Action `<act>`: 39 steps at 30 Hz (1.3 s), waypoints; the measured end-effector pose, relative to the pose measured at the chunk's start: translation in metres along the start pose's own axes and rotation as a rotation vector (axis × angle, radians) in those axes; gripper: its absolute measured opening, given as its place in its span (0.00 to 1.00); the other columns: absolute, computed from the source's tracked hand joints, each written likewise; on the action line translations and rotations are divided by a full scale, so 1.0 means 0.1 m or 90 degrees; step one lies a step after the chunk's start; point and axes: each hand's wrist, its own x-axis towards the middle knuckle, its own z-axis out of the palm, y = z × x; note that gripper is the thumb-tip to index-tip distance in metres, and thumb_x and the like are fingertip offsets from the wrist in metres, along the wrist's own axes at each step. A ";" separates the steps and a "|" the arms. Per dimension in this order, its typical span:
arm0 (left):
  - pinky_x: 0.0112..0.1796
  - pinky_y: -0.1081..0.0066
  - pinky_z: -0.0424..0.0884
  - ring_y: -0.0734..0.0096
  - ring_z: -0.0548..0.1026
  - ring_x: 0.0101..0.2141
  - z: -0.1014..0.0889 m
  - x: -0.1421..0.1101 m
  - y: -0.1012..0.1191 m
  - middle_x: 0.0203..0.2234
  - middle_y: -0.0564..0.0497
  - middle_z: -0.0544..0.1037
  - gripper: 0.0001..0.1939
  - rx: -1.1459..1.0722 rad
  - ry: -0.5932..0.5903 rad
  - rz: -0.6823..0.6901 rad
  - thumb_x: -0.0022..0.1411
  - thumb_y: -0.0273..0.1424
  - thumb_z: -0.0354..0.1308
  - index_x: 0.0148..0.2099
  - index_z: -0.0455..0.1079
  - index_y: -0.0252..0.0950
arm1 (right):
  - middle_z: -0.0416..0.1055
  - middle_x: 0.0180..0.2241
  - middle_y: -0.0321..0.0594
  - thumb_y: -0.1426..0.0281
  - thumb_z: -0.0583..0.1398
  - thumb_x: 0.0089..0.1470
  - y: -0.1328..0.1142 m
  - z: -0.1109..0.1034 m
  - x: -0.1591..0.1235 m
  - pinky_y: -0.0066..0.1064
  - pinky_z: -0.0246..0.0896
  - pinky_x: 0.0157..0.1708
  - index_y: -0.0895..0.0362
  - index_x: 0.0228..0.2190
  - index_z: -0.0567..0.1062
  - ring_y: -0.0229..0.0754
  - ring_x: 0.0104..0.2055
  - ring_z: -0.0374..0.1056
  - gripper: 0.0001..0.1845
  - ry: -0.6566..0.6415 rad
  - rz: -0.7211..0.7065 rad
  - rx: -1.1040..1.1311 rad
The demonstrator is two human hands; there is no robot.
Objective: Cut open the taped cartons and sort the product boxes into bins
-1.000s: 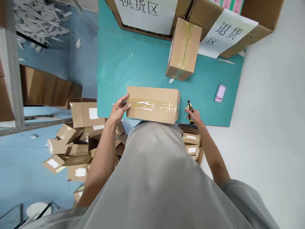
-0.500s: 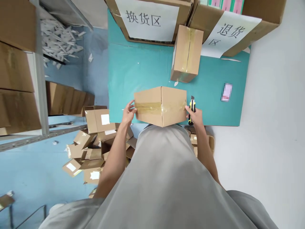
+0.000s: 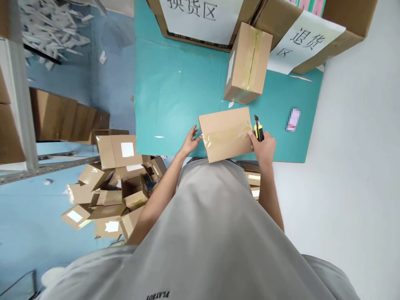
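Observation:
A taped cardboard box (image 3: 226, 134) is held at the front edge of the green table, one broad face with a strip of clear tape turned to me. My right hand (image 3: 264, 146) grips a yellow-and-black utility knife (image 3: 259, 130), blade pointing away from me. Its thumb also presses on the box's right edge. At the box's left edge is my left hand (image 3: 190, 141), fingers apart and the thumb close to the cardboard; whether it touches I cannot tell. The box's underside is hidden.
Another taped box (image 3: 249, 62) stands farther back on the green table (image 3: 175, 96), before two large labelled cartons (image 3: 203, 39). A blurred pink item (image 3: 293, 119) lies at right. Discarded boxes (image 3: 115, 196) are heaped on the floor at left, near a metal rack (image 3: 23, 108).
The box has turned, so one face shows where two met at an edge. My left hand has moved right and its grip has loosened. The whole view has shifted slightly.

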 end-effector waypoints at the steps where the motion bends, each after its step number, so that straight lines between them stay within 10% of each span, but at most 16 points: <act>1: 0.72 0.35 0.65 0.40 0.72 0.72 -0.07 -0.01 0.14 0.72 0.34 0.74 0.43 0.006 0.022 -0.001 0.65 0.49 0.71 0.76 0.68 0.41 | 0.84 0.38 0.49 0.49 0.62 0.72 -0.02 0.02 -0.02 0.42 0.76 0.49 0.58 0.44 0.85 0.53 0.38 0.82 0.24 0.015 -0.013 -0.023; 10: 0.71 0.46 0.71 0.48 0.78 0.67 -0.24 0.04 1.46 0.65 0.42 0.81 0.37 0.093 -0.062 0.160 0.66 0.57 0.73 0.68 0.77 0.43 | 0.80 0.56 0.61 0.51 0.53 0.77 -0.11 -0.04 -0.22 0.49 0.72 0.60 0.62 0.64 0.77 0.59 0.56 0.78 0.32 0.044 -0.085 -0.087; 21: 0.64 0.51 0.76 0.51 0.83 0.56 -0.30 0.21 1.46 0.53 0.44 0.85 0.30 0.103 -0.096 0.167 0.60 0.51 0.77 0.58 0.82 0.39 | 0.79 0.67 0.53 0.62 0.51 0.77 -0.83 0.22 -1.07 0.48 0.77 0.59 0.55 0.79 0.61 0.60 0.62 0.80 0.36 -0.219 -0.207 -0.059; 39: 0.61 0.53 0.77 0.53 0.82 0.54 -0.26 0.33 1.30 0.51 0.45 0.85 0.30 0.079 -0.111 0.209 0.60 0.53 0.76 0.56 0.82 0.39 | 0.83 0.59 0.58 0.69 0.49 0.78 -1.48 0.34 -1.31 0.49 0.75 0.57 0.60 0.82 0.56 0.63 0.56 0.83 0.37 -0.272 -0.114 -0.262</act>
